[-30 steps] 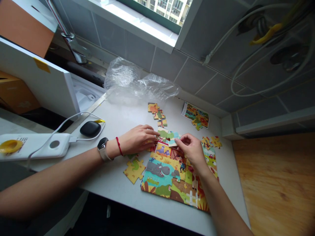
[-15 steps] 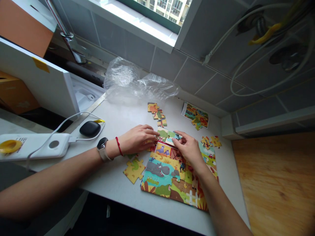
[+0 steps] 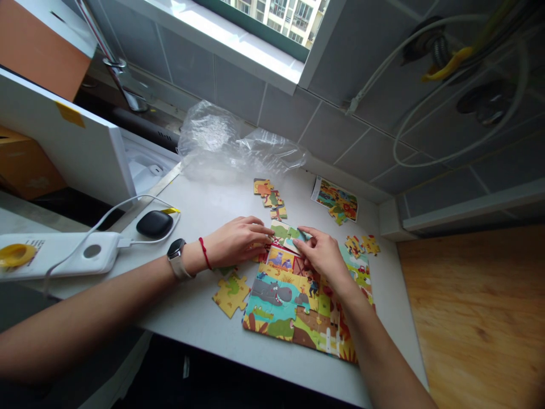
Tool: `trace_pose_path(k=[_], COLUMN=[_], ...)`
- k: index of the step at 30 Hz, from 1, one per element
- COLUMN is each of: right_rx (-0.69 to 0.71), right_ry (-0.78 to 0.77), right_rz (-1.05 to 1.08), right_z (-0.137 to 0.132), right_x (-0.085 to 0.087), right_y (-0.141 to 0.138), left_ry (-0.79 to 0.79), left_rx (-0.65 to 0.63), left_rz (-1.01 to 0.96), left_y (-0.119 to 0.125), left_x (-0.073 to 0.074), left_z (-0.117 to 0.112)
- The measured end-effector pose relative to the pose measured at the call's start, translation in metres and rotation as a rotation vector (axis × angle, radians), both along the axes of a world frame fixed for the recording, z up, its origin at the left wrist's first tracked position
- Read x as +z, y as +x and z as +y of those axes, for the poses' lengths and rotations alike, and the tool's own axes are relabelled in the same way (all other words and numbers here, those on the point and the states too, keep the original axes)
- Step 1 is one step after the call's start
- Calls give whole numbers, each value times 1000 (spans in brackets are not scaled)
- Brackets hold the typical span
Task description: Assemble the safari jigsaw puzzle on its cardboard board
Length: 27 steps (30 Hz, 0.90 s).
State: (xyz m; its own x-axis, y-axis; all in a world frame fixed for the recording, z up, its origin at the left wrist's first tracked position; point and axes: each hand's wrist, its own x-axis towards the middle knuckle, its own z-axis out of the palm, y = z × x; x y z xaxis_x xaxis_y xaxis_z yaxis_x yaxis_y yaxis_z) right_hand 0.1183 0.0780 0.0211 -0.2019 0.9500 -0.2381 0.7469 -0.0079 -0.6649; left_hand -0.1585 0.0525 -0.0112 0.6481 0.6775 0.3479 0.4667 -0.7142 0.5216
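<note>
A partly assembled jigsaw puzzle point(image 3: 272, 292) with a grey hippo and farm scenes lies on the white counter. At its far edge, my right hand point(image 3: 321, 253) pinches a pale green and blue puzzle piece point(image 3: 292, 244) between thumb and forefinger. That piece adjoins a green puzzle piece point(image 3: 280, 230). My left hand point(image 3: 240, 241), with a watch and red cord on the wrist, has its curved fingertips on the green piece's left end; its thumb is hidden. Beside the puzzle's left edge rests a loose yellow puzzle piece point(image 3: 232, 294) with a green figure.
Several loose pieces point(image 3: 271, 199) lie beyond my hands, more point(image 3: 361, 245) to the right. A picture card point(image 3: 334, 197) has a piece on its edge. Crumpled clear plastic point(image 3: 238, 142) sits against the wall. A white power strip point(image 3: 59, 253), cable and black case point(image 3: 154, 224) are left.
My right hand has shifted very slightly left with the puzzle piece. My left hand keeps its place. The whole view has moved a little.
</note>
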Motion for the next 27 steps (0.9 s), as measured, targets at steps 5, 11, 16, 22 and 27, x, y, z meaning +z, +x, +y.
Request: trace_pose_path(k=[5,11,16,22,27], right_rx=[0,-28,-97,-178,-290], right_ry=[40,49,1,-46,-17], right_rz=[-4,16,237,420,591], right_z=[5,7,6,-8,-37], right_x=[-6,-8,-6,8,20], right_y=[2,2,2,17,44], left_ry=[8,0,-62,-177,-134], left_rx=[-3,-16,54,195,255], left_rz=[8,27,-37,-252,-164], left_y=[0,-1,-2,-13,-20], left_x=[1,1,-2,14,36], left_z=[1,2,4,8,-5])
